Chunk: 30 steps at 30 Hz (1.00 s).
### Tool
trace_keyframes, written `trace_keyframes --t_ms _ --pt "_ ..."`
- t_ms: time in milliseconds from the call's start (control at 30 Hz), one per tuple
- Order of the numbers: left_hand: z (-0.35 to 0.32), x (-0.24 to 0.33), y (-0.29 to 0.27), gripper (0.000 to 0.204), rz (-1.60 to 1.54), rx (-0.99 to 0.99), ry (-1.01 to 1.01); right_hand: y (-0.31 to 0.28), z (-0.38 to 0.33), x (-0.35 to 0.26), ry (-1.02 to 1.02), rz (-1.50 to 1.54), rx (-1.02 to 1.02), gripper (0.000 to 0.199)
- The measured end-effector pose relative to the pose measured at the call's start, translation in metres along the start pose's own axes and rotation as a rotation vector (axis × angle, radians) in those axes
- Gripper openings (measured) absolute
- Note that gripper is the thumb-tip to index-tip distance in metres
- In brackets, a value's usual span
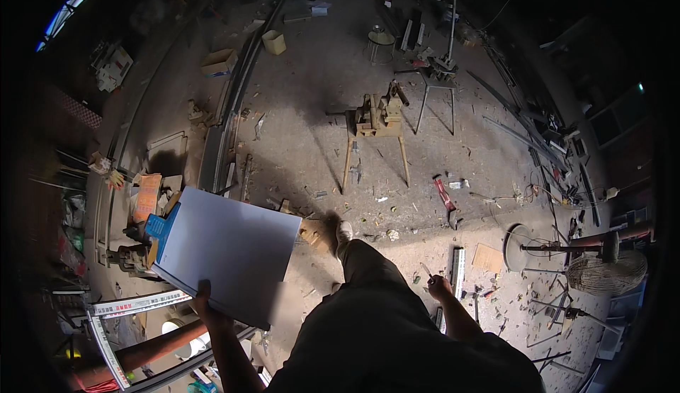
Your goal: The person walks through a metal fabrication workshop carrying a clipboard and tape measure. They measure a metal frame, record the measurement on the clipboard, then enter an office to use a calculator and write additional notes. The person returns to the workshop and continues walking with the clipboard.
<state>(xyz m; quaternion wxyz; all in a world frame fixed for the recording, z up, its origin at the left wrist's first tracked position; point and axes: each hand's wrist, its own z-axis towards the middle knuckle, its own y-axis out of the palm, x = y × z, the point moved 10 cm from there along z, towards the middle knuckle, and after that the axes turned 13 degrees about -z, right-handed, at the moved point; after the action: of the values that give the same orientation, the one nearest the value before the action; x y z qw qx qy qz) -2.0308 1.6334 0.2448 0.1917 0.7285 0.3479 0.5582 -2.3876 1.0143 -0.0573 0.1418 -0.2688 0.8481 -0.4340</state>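
Observation:
A large, flat white panel (230, 248) hangs tilted over the floor on my left. My left hand (205, 306) grips it by its near edge, thumb on top and the other fingers hidden underneath. Something blue and flat (161, 227) shows at the panel's left end; whether it is joined to the panel I cannot tell. Down by my right side, my right hand (440, 288) is closed round a small slim tool (428, 272). Only the thin end of that tool sticks out, too small to tell its kind.
Ahead stands a yellowish machine on a legged stand (379, 120), with another stand (437, 81) behind it. Long dark metal bars (219, 138) run along the left. At right are a fan (608, 272), a red tool (445, 193) and cardboard (488, 258). Scraps litter the floor.

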Motion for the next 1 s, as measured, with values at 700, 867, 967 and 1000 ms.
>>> trace_keyframes --t_ms 700,867,967,1000 --pt "0.515 -0.041 0.21 0.063 -0.061 -0.04 0.024 -0.445 0.407 -0.594 -0.544 0.115 0.327 0.031" --pt "0.716 -0.062 0.286 0.06 0.053 -0.08 0.062 -0.384 0.499 -0.638 -0.386 0.017 0.113 0.04" --pt "0.823 -0.067 0.359 0.051 0.055 -0.164 -0.028 -0.345 0.521 -0.648 -0.201 -0.016 -0.017 0.037" --pt "0.853 -0.074 0.389 0.048 0.032 -0.198 -0.1 -0.337 0.528 -0.651 -0.188 -0.193 -0.125 0.039"
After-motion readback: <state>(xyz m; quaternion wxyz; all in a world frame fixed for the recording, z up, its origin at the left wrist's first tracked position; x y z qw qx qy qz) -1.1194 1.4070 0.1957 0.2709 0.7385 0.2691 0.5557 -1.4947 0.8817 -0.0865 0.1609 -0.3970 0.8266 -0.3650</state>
